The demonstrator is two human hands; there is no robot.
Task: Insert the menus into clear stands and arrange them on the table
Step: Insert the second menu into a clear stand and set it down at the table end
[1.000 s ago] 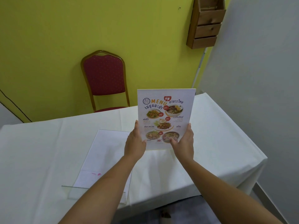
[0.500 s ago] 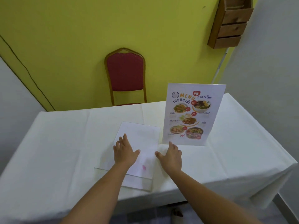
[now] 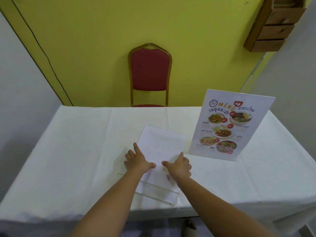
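Table (image 3: 85, 151), white cloth, 1 red chair (image 3: 150, 72) behind it against a yellow wall (image 3: 102, 31).

Item 1: menu in stand (image 3: 230, 125), upright, printed face toward the camera, on the right part of the table, well clear of both hands. Judged finished, apart from any final positioning.

Item 2: clear stand (image 3: 159, 190), lying flat near the front edge of the table, its transparent foot toward the person. A white sheet (image 3: 160, 144) lies with it, blank side up, faint print showing through. Whether the sheet is already between the clear panels or merely on top cannot be told.

Left hand (image 3: 136, 161): fingers spread, flat along the left edge of the sheet, thumb pointing inward. Nothing is lifted, and a true grip cannot be confirmed.

Right hand (image 3: 179, 165): fingers partly curled on the right edge, thumb inward, pressing rather than holding.

Step in hand, as judged: seating or raising the second menu. Roughly halfway, with 1 of 2 visible units standing.

Handling notes: square the sheet against the panel edges before any lift. Hold both sides evenly, since thin paper buckles if pushed from 1 corner. Raise the stand by its rigid panel, not by the paper. Keep the foot back from the table edge, where it now sits close. Set it apart from item 1, face outward.
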